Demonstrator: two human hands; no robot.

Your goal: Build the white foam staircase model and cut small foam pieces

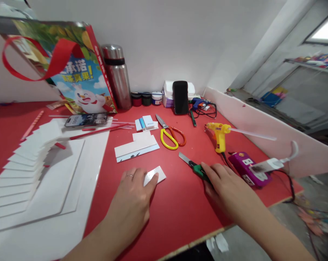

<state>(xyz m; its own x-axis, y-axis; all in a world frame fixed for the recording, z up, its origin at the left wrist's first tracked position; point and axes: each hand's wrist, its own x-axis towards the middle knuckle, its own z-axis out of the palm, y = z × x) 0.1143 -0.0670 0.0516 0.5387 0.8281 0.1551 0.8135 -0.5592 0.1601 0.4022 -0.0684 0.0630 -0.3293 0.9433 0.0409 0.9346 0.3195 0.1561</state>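
Observation:
My left hand [136, 197] rests on the red tabletop, its thumb and fingers closed on a small white piece of board [159, 175]. My right hand [223, 186] grips a green utility knife [201, 172]. The knife's blade is out and points up and left, apart from the board piece. Beyond my left hand lie white board strips [134, 149] with a blue edge. Further back is a small stack of blue and white pieces [146, 122]. A pair of scissors [169, 133] with one yellow and one red handle lies open between the hands, farther away.
Left, a fanned stair of white boards [20, 174] stands on white sheets, with a phone [85, 120] behind. A printed bag [82, 78] and steel flask [117, 78] stand behind. Right are a yellow glue gun [219, 136], a purple power strip [248, 168] and a low partition [272, 141].

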